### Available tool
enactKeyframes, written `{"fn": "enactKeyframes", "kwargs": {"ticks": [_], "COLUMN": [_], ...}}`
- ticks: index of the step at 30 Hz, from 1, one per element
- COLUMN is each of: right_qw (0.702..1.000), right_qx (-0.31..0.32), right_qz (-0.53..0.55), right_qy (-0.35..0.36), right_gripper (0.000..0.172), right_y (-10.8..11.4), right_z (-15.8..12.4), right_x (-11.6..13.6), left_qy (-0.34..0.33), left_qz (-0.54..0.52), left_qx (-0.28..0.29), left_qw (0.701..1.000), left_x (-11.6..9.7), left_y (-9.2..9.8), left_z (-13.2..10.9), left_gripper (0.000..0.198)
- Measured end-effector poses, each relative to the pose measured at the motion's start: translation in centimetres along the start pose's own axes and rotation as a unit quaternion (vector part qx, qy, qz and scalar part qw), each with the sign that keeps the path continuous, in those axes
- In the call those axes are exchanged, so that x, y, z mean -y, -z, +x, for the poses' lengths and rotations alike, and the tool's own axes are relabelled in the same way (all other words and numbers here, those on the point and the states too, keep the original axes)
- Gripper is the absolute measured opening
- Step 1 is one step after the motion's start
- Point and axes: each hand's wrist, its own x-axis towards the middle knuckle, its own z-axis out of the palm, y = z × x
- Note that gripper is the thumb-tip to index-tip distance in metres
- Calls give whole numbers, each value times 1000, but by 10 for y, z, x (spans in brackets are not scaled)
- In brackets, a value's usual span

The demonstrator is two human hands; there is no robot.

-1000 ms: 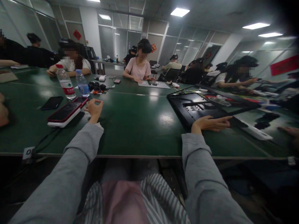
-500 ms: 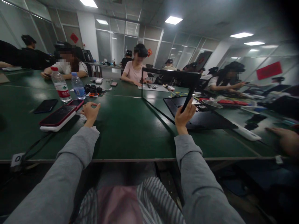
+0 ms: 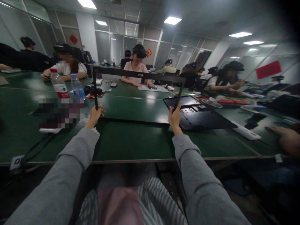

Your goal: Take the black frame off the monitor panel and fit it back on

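A thin black rectangular frame with an LG logo stands upright above the green table, the wide logo bar at its top. My left hand grips its left side near the lower corner, and my right hand is closed round its right side. Through the open middle of the frame the tabletop and a person across the table show. Just right of my right hand, a black panel with openings lies flat on the table.
Two bottles and a white-edged device are at the left. A white power strip lies right of the panel. Another person's hand rests at the far right. People sit across the table.
The black frame has swung left and now faces me squarely between my hands. My left hand, which was empty, has taken hold of its left side. My right hand moved slightly left.
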Motion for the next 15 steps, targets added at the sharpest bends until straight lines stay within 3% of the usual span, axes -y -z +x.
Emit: {"fn": "enactKeyframes", "kwargs": {"ticks": [5, 8, 11, 13, 15], "right_qw": [995, 987, 971, 968, 982], "right_qx": [54, 76, 136, 152, 122], "right_qz": [39, 95, 142, 157, 132], "right_qy": [-69, -107, -138, -127, -65], "right_gripper": [77, 67, 62, 58, 54], "right_y": [-22, -29, -32, -34, -34], "right_z": [8, 13, 15, 16, 16], "right_x": [-25, -36, -41, -43, -45], "left_qy": [26, 34, 32, 6, -41], "left_qz": [14, 59, 171, 254, 315], "left_qx": [-69, -54, -36, -31, -32], "left_qw": [997, 996, 984, 967, 948], "left_x": [-3, 3, 9, 12, 13], "left_y": [4, 6, 7, 8, 8], "left_z": [-1, 2, 5, 5, 4], "left_gripper": [28, 16, 12, 17, 22]}}
